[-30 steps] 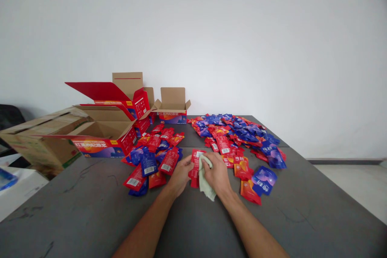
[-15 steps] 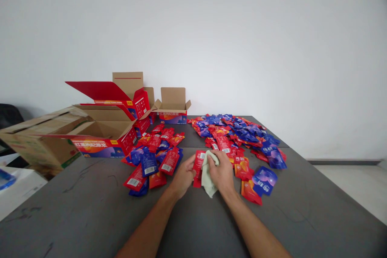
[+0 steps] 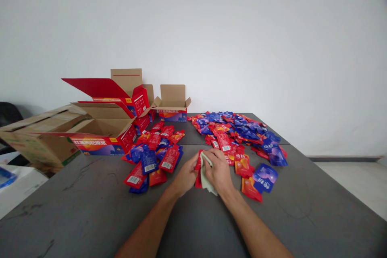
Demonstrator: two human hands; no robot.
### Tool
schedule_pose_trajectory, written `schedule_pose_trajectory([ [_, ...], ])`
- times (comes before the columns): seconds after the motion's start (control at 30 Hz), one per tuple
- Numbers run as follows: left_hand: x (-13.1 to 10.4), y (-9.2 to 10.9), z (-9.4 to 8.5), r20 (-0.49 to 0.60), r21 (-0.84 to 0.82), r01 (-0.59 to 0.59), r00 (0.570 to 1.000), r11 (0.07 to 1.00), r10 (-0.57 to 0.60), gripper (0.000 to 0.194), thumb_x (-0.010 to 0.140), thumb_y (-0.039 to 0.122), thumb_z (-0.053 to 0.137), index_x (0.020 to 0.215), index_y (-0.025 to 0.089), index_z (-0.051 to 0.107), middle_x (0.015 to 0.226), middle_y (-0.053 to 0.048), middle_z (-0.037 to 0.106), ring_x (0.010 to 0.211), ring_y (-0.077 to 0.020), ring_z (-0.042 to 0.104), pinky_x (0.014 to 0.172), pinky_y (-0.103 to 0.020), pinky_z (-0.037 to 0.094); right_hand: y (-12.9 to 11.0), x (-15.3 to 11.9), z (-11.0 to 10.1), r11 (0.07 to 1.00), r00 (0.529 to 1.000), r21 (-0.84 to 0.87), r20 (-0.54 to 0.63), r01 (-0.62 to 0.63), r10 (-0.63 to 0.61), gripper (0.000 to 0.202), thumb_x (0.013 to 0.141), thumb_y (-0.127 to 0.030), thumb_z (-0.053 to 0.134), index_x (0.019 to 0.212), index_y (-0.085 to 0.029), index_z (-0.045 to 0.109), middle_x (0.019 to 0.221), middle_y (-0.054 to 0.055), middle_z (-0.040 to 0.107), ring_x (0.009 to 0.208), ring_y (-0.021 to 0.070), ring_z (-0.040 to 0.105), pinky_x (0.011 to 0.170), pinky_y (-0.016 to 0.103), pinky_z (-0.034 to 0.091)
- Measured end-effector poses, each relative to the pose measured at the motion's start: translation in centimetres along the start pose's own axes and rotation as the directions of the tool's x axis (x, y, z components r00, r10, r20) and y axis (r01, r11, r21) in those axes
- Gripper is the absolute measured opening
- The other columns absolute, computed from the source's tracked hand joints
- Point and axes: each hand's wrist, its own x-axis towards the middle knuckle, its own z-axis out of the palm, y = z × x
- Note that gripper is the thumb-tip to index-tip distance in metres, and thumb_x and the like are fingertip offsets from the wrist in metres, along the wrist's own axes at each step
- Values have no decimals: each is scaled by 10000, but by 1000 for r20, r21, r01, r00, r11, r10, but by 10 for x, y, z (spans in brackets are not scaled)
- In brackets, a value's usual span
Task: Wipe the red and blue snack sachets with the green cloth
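At the middle of the table, my left hand (image 3: 186, 175) grips a red pouch (image 3: 198, 180) by its left edge. A pale green cloth (image 3: 207, 184) is bunched in my right hand (image 3: 218, 170), whose fingers press it against the pouch's face. Most of the pouch is covered by the cloth and fingers. Left of my hands lies a loose pile of red and blue pouches (image 3: 171, 159), several with barcode labels up. To the right, a blue pouch (image 3: 265, 177) overlaps a red-orange pouch (image 3: 250, 189) on the table.
A large heap of red and blue pouches (image 3: 242, 127) covers the far right of the dark table (image 3: 99, 213). Open red cartons (image 3: 101, 145) stand at the left, with another open carton (image 3: 173, 115) behind. A big brown cardboard box (image 3: 45, 141) sits beyond the left edge.
My right hand has shifted slightly left with the cloth, which now covers more of the red pouch. My two hands are closer together. The piles look unchanged.
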Motion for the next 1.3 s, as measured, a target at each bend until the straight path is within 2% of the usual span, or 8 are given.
schedule_pose_trajectory([
  [0.1,-1,3,1,-13,-43,9,1000,999,-9,797,675,-14,507,1433,233,507,1325,-75,647,1319,-241,519,1126,-411,389,-2,-1,1,1000,998,16,66,9,-10,255,917,-189,537,1071,-244,732,1051,83,661,996,224,599,892,368,518],
  [0.27,-2,4,5,-35,-96,22,999,995,-26,783,645,-11,532,1388,234,558,1252,-97,679,1225,-250,587,1038,-387,457,-8,0,-2,999,999,9,1,-51,51,283,920,-189,522,1109,-243,726,1088,97,651,1029,233,591,931,387,509],
  [0.47,1,2,-2,-222,-155,-19,975,988,-17,742,646,24,573,1361,225,558,1176,-90,703,1067,-220,650,888,-312,513,-13,-5,2,999,964,41,265,8,-18,314,831,-101,573,1016,-281,752,993,53,673,964,213,604,865,334,516],
  [0.63,2,3,-3,-264,-250,29,960,968,-97,780,662,62,640,1411,218,482,1135,-94,710,890,-173,678,680,-223,494,-7,-5,2,999,990,-1,133,-53,52,317,856,-120,554,1086,-241,735,1033,82,662,990,224,602,895,351,505],
  [0.7,2,2,-4,-284,-260,23,954,965,-99,794,654,62,651,1412,215,473,1127,-97,712,848,-164,677,633,-208,475,-5,-5,2,999,980,23,199,-29,24,322,827,-104,573,1059,-248,742,1013,72,666,974,218,609,883,343,508],
  [0.83,3,0,-9,-375,-268,-5,922,963,-100,840,632,69,681,1426,217,450,1109,-101,719,811,-164,673,631,-218,487,-11,-5,1,996,939,85,342,5,-34,314,755,-61,601,935,-270,751,965,39,682,962,208,620,870,325,512],
  [1.07,2,1,-14,-462,-183,-6,883,983,-81,729,603,49,611,1309,227,569,1068,-55,718,679,-112,619,546,-181,420,-8,1,0,971,978,140,111,-192,177,187,861,-197,596,999,-229,718,1040,70,704,993,233,636,923,393,502],
  [1.3,5,-10,-23,-567,-44,48,821,998,-64,730,642,57,660,1342,216,529,1067,-64,698,833,-164,655,723,-258,493,-8,-1,4,924,950,257,204,-284,235,193,883,-277,591,1037,-247,703,1025,36,738,956,223,668,888,372,521],
])
